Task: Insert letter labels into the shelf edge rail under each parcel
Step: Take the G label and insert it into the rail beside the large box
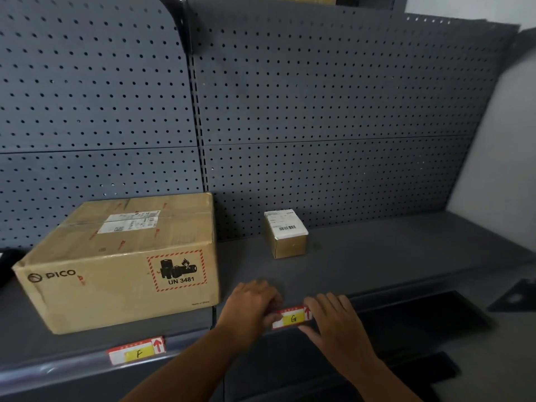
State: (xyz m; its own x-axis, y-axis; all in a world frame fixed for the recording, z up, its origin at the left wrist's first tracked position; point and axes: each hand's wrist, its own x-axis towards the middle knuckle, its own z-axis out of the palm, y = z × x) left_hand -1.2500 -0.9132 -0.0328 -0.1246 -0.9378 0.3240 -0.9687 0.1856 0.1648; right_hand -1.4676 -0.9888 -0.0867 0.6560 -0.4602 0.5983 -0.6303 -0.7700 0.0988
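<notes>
Label G (293,318) sits at the shelf rail (377,297), below the small parcel (285,234). Our left hand (251,303) pinches one end, right hand (333,317) presses flat; uneven pressure could buckle it or seat it crooked.

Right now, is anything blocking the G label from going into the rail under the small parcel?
Nothing visible. Both hands, left hand and right hand, hold the G label right at the rail, below the small parcel.
</notes>
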